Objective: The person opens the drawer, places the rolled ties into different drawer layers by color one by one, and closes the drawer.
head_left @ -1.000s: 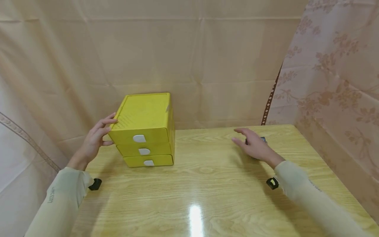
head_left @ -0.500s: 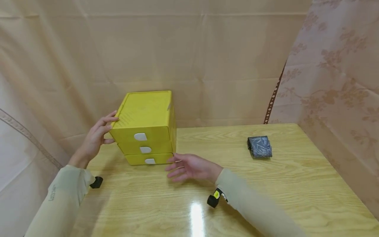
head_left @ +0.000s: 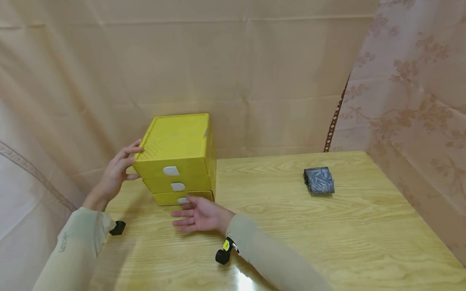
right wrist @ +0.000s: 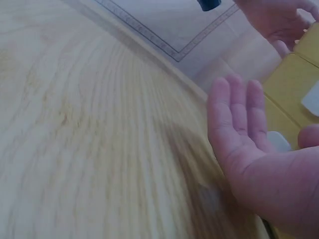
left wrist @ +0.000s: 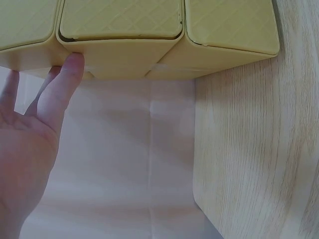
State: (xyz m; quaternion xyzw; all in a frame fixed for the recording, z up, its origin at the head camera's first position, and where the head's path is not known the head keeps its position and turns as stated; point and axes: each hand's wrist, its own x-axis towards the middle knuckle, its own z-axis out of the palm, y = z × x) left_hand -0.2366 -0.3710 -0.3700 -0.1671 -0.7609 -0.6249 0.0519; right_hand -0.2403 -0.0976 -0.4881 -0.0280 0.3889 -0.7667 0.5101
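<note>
A yellow three-drawer box (head_left: 178,139) stands on the table at the left, its drawers closed. My left hand (head_left: 114,176) rests against the box's left side, fingertips over its upper edge; in the left wrist view, outstretched fingers (left wrist: 55,99) touch the yellow side. In front of the lowest drawer (head_left: 165,199) is my right hand (head_left: 202,214), palm turned inward and fingers extended, holding nothing. Its thumb overlaps the lowest white handle (head_left: 181,200) in the head view. The right wrist view shows the same straight fingers (right wrist: 239,114) beside that handle.
A folded dark grey-blue patterned bundle (head_left: 319,180) lies on the wooden table (head_left: 291,226) at the back right. Beige curtain (head_left: 284,81) hangs behind the table, and a floral curtain (head_left: 418,89) hangs along the right side.
My right hand has moved left from the dark bundle to the lowest drawer's front, uncovering the bundle. The left hand has stayed on the box.
</note>
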